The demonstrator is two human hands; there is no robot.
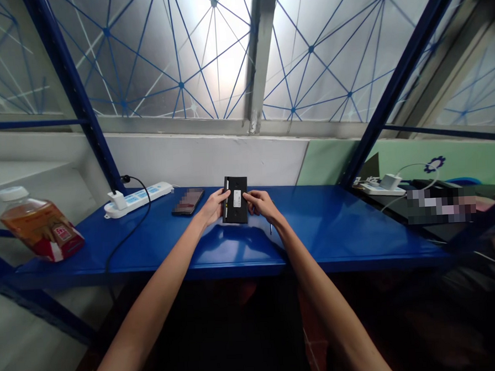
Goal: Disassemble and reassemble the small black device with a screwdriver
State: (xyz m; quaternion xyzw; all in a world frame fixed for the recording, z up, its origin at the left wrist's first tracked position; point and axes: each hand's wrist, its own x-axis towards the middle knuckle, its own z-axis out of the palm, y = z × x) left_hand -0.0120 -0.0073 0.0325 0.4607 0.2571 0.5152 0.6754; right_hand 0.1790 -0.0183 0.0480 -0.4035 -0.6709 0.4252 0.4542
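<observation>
A flat black rectangular case with a white label on its face and a silvery strip along its left side is held up over the blue table. My left hand is closed on its left edge, thumb on the face. Thumb and forefinger of my right hand are pressed together at the case's right edge, near the label. From beneath that curled hand a thin pen-like rod sticks out downward; its kind is too small to make out.
The blue table stands against the wall below frosted windows. A phone lies left of my hands, beside a white power strip with a black cable. A bottle of amber drink is far left. At far right are another person's arm and a white charger.
</observation>
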